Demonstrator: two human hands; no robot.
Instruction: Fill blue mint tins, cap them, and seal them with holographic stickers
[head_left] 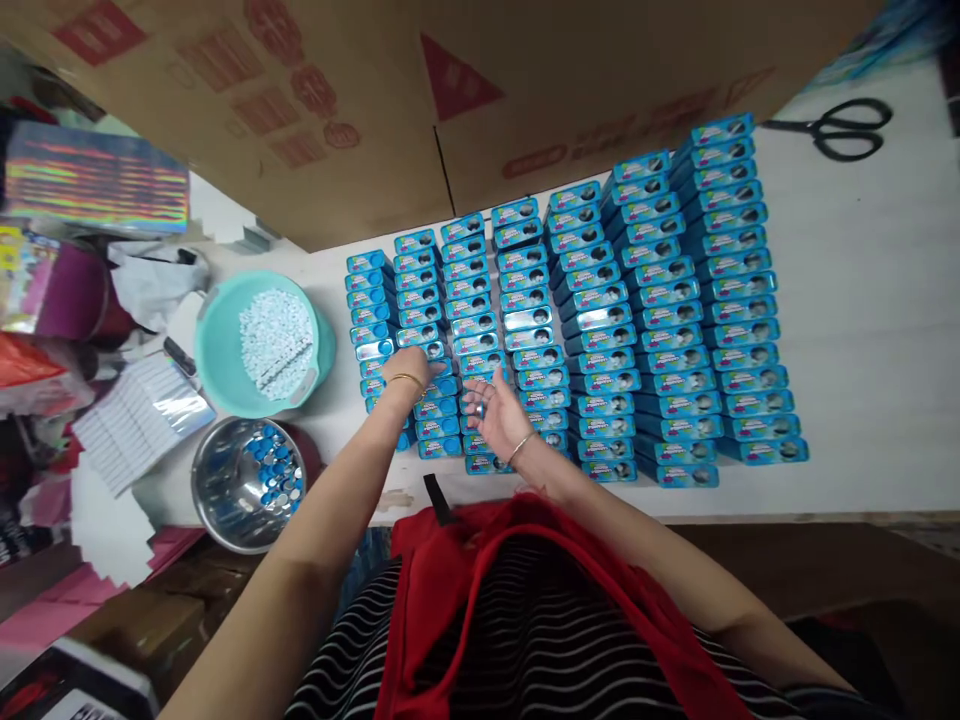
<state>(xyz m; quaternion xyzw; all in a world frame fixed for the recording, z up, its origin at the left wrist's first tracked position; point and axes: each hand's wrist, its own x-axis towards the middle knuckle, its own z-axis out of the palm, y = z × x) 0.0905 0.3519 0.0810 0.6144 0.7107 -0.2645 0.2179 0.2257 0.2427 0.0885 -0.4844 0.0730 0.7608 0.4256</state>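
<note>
Tall blue tins or boxes (604, 360) stand packed in several columns, each with a printed top. Tops in the leftmost columns bear blue discs (437, 425); farther right they show dark round holes. My left hand (409, 368) reaches down onto a box in the second column, fingers pinched together; what lies under the fingertips is hidden. My right hand (496, 412) is cupped, palm up, above the third and fourth columns. A small silver-and-blue round piece (481, 410) shows among its curled fingers, resembling the small round pieces (276, 470) in the steel bowl (217, 490).
A turquoise basin (217, 350) of small white pieces stands left, behind the bowl. A large cardboard box (360, 100) walls off the back. Black scissors (844, 130) lie at the far right. Papers (139, 420) and bags crowd the left side.
</note>
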